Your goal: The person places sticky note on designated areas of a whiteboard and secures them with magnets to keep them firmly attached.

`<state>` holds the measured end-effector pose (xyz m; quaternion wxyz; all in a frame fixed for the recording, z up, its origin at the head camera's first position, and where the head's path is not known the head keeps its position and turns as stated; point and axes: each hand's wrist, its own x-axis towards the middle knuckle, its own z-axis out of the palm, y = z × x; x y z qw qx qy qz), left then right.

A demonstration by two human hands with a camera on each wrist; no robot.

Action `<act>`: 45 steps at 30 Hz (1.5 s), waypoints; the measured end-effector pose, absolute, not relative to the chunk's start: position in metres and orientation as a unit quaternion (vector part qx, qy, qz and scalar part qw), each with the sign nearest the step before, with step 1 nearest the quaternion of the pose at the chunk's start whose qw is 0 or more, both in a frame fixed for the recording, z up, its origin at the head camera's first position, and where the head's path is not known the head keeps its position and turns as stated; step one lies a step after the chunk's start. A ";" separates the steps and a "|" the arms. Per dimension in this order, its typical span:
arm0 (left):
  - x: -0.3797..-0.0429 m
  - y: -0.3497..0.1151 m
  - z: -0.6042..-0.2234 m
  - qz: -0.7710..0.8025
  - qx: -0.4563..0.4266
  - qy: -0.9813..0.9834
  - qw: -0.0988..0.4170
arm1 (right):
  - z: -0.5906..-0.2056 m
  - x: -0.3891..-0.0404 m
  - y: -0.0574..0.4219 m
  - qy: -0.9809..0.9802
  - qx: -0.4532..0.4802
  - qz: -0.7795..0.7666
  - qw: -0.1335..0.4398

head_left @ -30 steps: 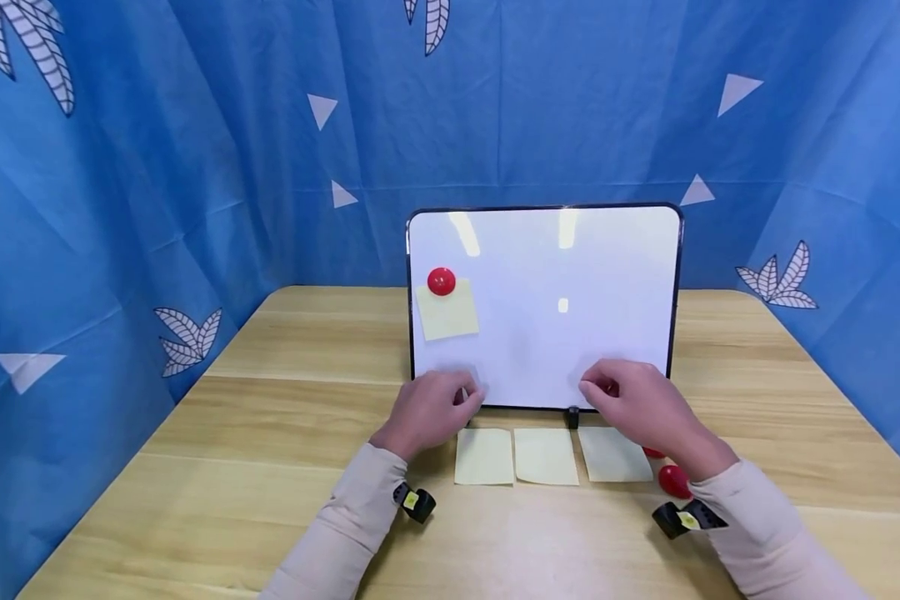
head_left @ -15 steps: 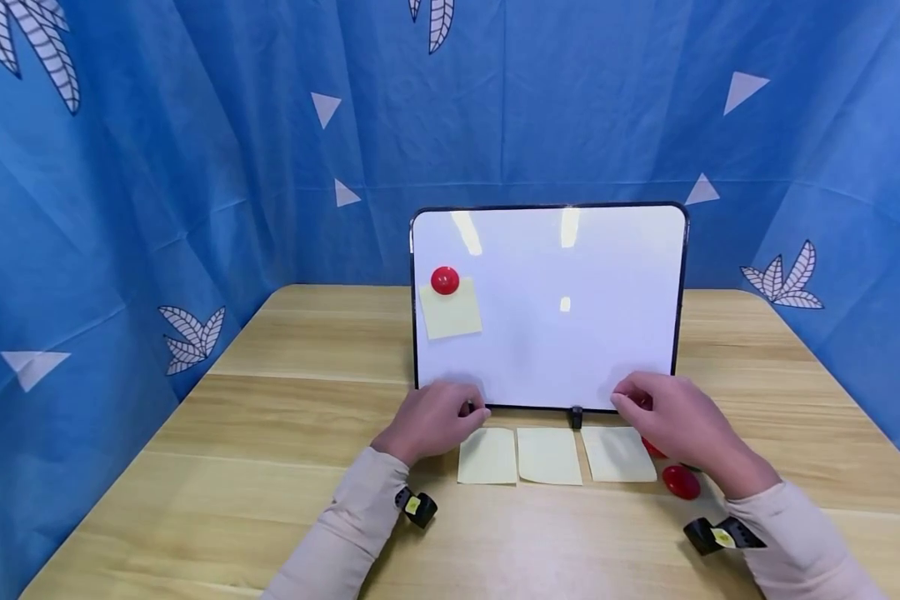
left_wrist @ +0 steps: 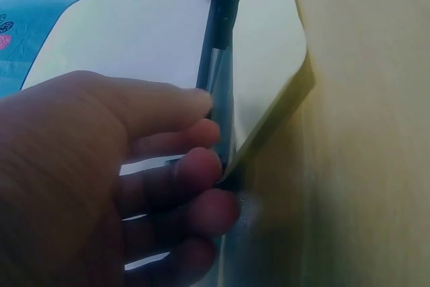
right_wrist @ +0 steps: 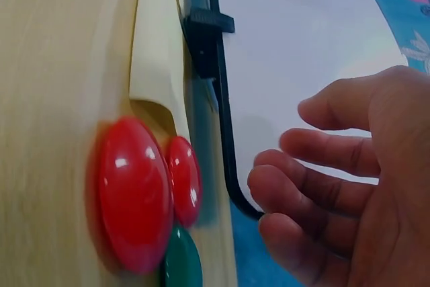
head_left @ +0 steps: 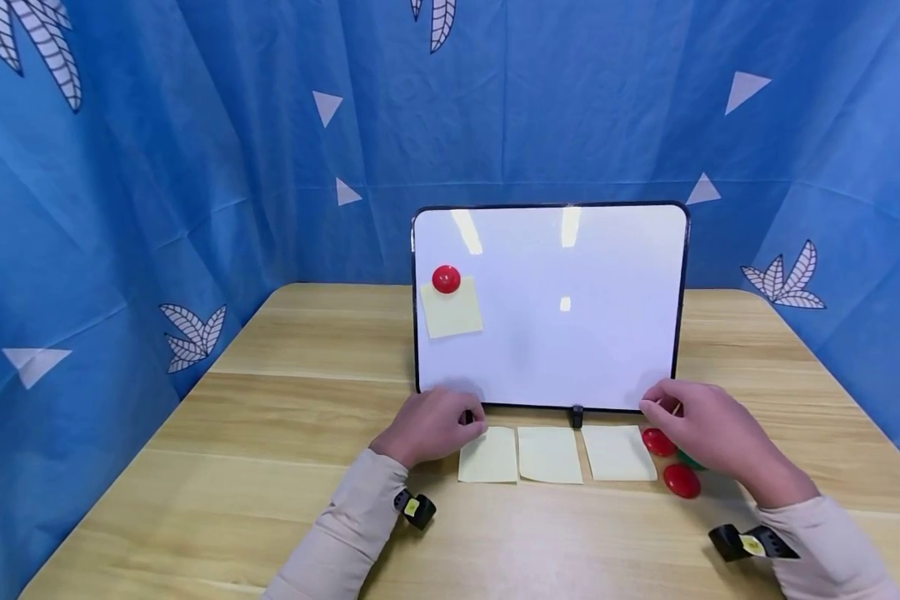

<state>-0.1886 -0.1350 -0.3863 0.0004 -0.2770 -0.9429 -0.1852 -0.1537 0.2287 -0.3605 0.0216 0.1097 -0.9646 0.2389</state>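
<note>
Head view: on the tabletop (head_left: 540,546), red magnets (head_left: 682,481) adjoin three loose notes (head_left: 550,455); left hand (head_left: 431,423) and right hand (head_left: 712,425), fingers loosely bent, hold nothing; beyond, the whiteboard (head_left: 585,292) bears one pinned note (head_left: 452,312). Apparent step: between mountings; next likely requires pinching a loose note.

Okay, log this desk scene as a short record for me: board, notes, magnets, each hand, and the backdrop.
Board: whiteboard, standing on a wooden table
On board: one pale yellow note, red magnet over its upper-left part
Loose notes: three, in a row on the table before the board
Loose magnets: two red, one green, right of the notes
Left hand: loosely curled near the leftmost loose note, nothing visibly held
Right hand: loosely curled near the loose magnets, nothing visibly held
Backdrop: blue curtain with leaf and triangle prints
</note>
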 end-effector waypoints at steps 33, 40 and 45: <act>-0.187 -0.139 -0.386 -0.176 -0.277 -0.942 -0.068 | -0.368 -0.157 0.283 -0.965 0.084 0.199 -0.145; -0.189 -0.142 -0.384 -0.187 -0.284 -0.937 -0.082 | -0.370 -0.157 0.283 -0.968 0.088 0.194 -0.131; -0.190 -0.143 -0.384 -0.193 -0.282 -0.935 -0.093 | -0.371 -0.157 0.282 -0.970 0.096 0.190 -0.119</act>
